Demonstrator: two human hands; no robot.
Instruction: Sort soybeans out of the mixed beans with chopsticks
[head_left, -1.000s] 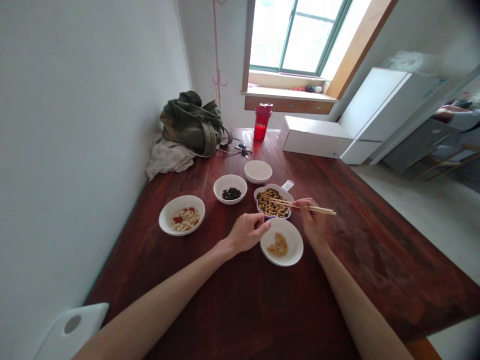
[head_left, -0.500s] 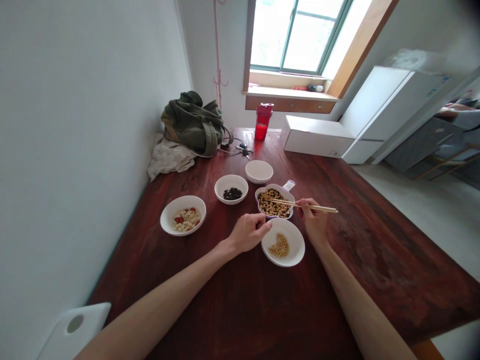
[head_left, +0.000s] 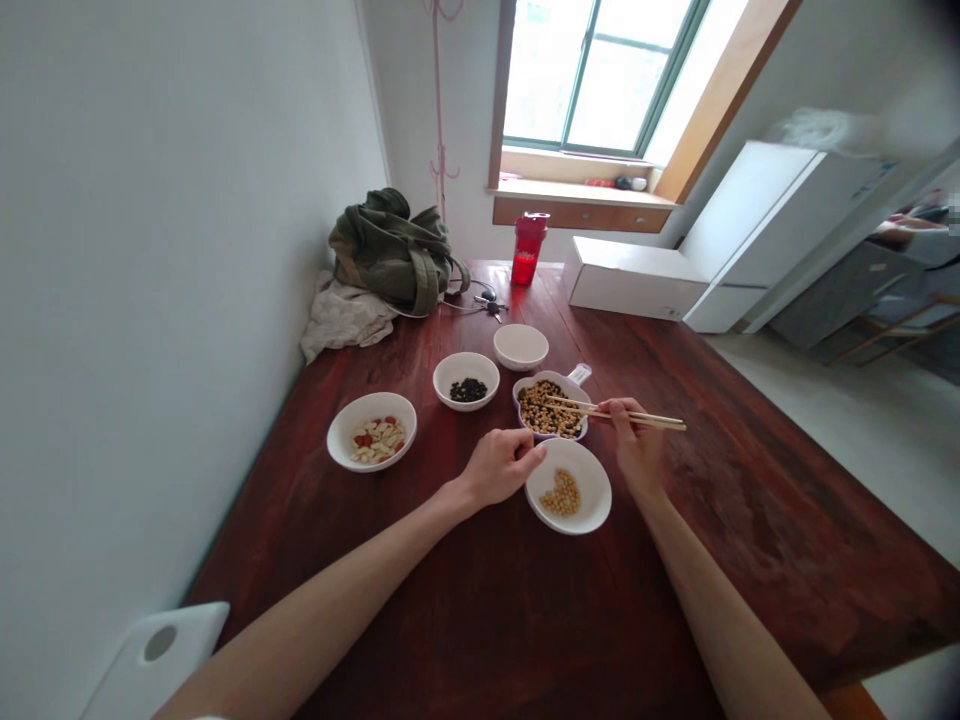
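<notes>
My right hand (head_left: 636,440) grips a pair of wooden chopsticks (head_left: 600,410), whose tips reach over a small handled bowl of mixed dark and yellow beans (head_left: 551,408). Just in front of that bowl stands a white bowl (head_left: 568,485) holding a small heap of yellow beans. My left hand (head_left: 501,465) is curled, its fingers pressed against the left rim of this white bowl. Everything rests on a dark red wooden table (head_left: 465,600).
Further bowls: one with red and pale pieces (head_left: 372,444), one with black beans (head_left: 466,380), one showing no contents (head_left: 520,346). At the far end lie a green bag (head_left: 394,250), keys (head_left: 489,303), a red bottle (head_left: 527,248) and a white box (head_left: 634,277). A white chair (head_left: 150,655) stands near left.
The hands and bowls stay in nearly the same pose; the chopstick tips shift slightly over the mixed bean bowl. The view drifts a little.
</notes>
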